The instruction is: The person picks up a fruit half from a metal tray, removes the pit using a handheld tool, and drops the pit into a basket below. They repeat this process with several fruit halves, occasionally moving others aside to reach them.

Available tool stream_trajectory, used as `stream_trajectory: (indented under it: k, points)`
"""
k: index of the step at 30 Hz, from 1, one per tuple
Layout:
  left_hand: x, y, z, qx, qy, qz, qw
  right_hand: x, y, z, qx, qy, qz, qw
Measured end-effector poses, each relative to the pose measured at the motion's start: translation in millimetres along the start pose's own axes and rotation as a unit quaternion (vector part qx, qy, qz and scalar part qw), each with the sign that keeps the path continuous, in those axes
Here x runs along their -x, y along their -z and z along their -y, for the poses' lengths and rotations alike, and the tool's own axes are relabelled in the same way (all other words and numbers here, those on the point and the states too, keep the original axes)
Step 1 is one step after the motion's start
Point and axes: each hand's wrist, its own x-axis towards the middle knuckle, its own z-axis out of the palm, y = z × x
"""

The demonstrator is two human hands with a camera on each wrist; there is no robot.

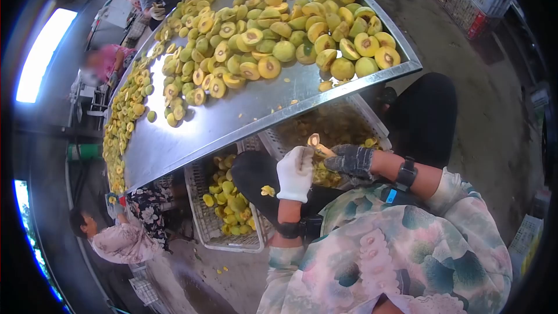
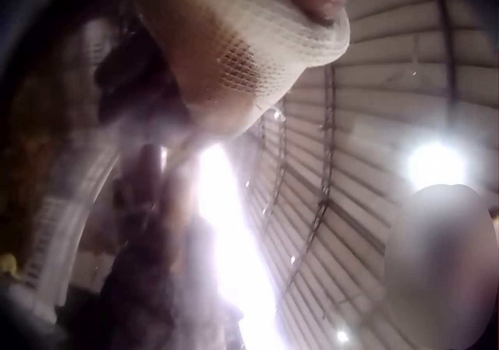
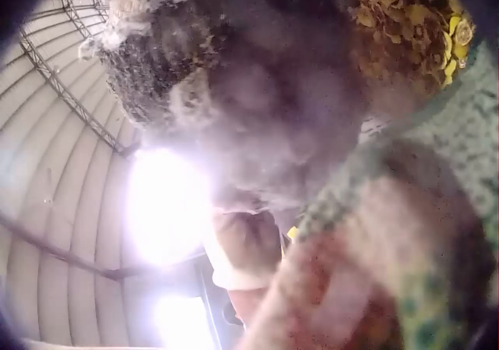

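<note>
In the head view my left hand point(image 1: 295, 174), in a white knit glove, pinches a small cut stone-fruit piece point(image 1: 314, 139) with a brown centre at its fingertips. My right hand point(image 1: 351, 160), in a worn dark grey glove, is close beside it with fingers bent. A slim tan shape point(image 1: 325, 151) juts from the front of that glove towards the fruit; I cannot tell whether it is a bare finger or a tool. Both wrist views are blurred: the white glove point(image 2: 234, 61) and grey glove point(image 3: 226, 85) hide what lies between the fingers.
A metal table point(image 1: 226, 125) ahead bears many halved yellow-green fruits point(image 1: 269, 67). Under its near edge stand a crate point(image 1: 200, 221) of cut fruit and another crate point(image 1: 372, 117) with brownish scraps. A yellow piece point(image 1: 267, 191) shows over my left knee. Other people work along the table.
</note>
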Motion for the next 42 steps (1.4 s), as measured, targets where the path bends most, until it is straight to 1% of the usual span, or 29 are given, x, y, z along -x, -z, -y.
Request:
stream_trajectory:
  k: [1, 3, 4, 5, 6, 7, 8, 9, 11, 12, 13, 14, 17, 18, 19, 21, 22, 24, 27, 29, 31, 32, 33, 34, 35, 36, 39, 40, 42]
  points:
    - [-0.5, -7.6, 5.3, -0.007, 0.003, 0.002, 1.0, -6.8, -0.7, -14.1, 0.0, -0.001, -0.005, 1.0]
    - [-4.0, -10.1, 6.9, 0.02, 0.002, 0.019, 1.0, -16.4, -5.1, -40.7, 0.098, 0.131, -0.112, 0.98]
    - [-3.5, -9.8, 7.6, 0.045, 0.006, 0.034, 0.998, -7.5, -1.1, -31.7, 0.096, 0.13, -0.113, 0.98]
    - [-2.0, -7.3, 8.9, 0.044, 0.008, 0.036, 0.998, 7.9, 5.7, -13.0, -0.046, 0.016, -0.02, 0.999]
    - [-2.6, -2.5, 10.8, 0.036, 0.017, 0.066, 0.997, 15.7, 10.0, -2.3, -0.186, -0.097, 0.074, 0.975]
    - [-6.3, 2.8, 13.0, 0.028, 0.023, 0.094, 0.995, 13.5, 13.0, -7.6, -0.187, -0.095, 0.073, 0.975]
    - [-8.3, 14.1, 11.4, 0.105, 0.049, 0.071, 0.991, 12.2, 15.6, -20.0, -0.352, -0.104, 0.116, 0.923]
    - [-10.8, 28.0, 10.6, 0.153, 0.163, 0.043, 0.974, 14.1, 16.1, -31.9, -0.507, -0.113, 0.156, 0.84]
    - [-26.4, 43.3, -8.4, 0.225, 0.299, -0.049, 0.926, 19.5, 17.2, -33.5, -0.535, -0.107, 0.14, 0.827]
    - [-30.6, 43.8, -3.4, 0.222, 0.294, -0.051, 0.928, 22.5, 15.7, -30.3, -0.552, -0.117, 0.164, 0.809]
    - [-35.8, 43.1, 2.1, 0.195, 0.217, -0.063, 0.954, 24.1, 15.0, -27.6, -0.567, -0.128, 0.189, 0.792]
    - [-41.9, 42.5, 5.7, 0.168, 0.138, -0.075, 0.973, 25.5, 19.5, -31.1, -0.545, -0.082, 0.192, 0.812]
    - [-77.7, 48.0, 5.4, 0.16, 0.152, -0.139, 0.966, 33.9, 30.3, -20.5, -0.555, -0.048, 0.126, 0.821]
    - [-94.6, 49.2, 19.3, 0.08, 0.073, -0.132, 0.985, 34.6, 32.5, -17.4, -0.522, -0.069, 0.09, 0.845]
    - [-113.6, 48.1, 21.0, 0.08, 0.065, -0.135, 0.985, 33.9, 34.2, -19.3, -0.519, -0.061, 0.089, 0.848]
    - [-152.7, 43.8, 18.7, -0.183, -0.061, -0.148, 0.97, 29.5, 33.5, -30.5, -0.509, -0.084, 0.111, 0.849]
    - [-171.7, 39.4, 18.2, -0.183, -0.067, -0.152, 0.969, 25.8, 29.7, -34.6, -0.49, -0.077, 0.088, 0.864]
    - [-201.3, 28.1, 19.2, -0.256, 0.035, -0.058, 0.964, 26.8, 29.8, -30.7, -0.485, -0.072, 0.071, 0.868]
    - [-220.9, 4.7, 32.0, -0.325, 0.077, 0.035, 0.942, 31.4, 33.9, -28.4, -0.468, -0.067, 0.03, 0.881]
    - [-218.7, -3.3, 16.2, -0.302, 0.072, 0.007, 0.951, 24.5, 34.1, -37.3, -0.46, -0.022, 0.036, 0.887]
    - [-204.0, -3.2, 6.4, -0.29, 0.034, 0.05, 0.955, 25.9, 34.9, -32.0, -0.43, -0.025, 0.024, 0.902]
    - [-200.4, -4.6, 17.2, -0.175, -0.026, -0.008, 0.984, 25.5, 35.2, -28.4, -0.422, -0.022, 0.003, 0.906]
    - [-193.6, -3.9, 29.9, -0.178, -0.022, -0.009, 0.984, 24.9, 34.4, -24.5, -0.416, -0.019, -0.015, 0.909]
    - [-183.7, 3.6, 23.2, 0.078, 0.118, -0.029, 0.989, 25.2, 33.7, -18.6, -0.389, -0.005, -0.044, 0.92]
    - [-172.5, 11.9, 13.4, 0.327, 0.25, -0.049, 0.91, 27.0, 33.5, -10.4, -0.363, 0.007, -0.073, 0.929]
    - [-157.8, 18.1, -4.8, 0.454, 0.248, -0.078, 0.852, 32.7, 34.8, 2.4, -0.323, 0.004, -0.086, 0.942]
    - [-122.1, 19.9, -35.0, 0.599, 0.229, -0.098, 0.76, 47.4, 34.1, 44.3, -0.253, -0.006, -0.081, 0.964]
    - [-114.3, 20.3, -35.7, 0.6, 0.23, -0.104, 0.759, 44.5, 29.7, 49.2, -0.249, -0.007, -0.077, 0.965]
    - [-100.7, 19.9, -37.0, 0.638, 0.179, -0.077, 0.745, 41.2, 22.0, 55.9, -0.122, 0.09, -0.119, 0.981]
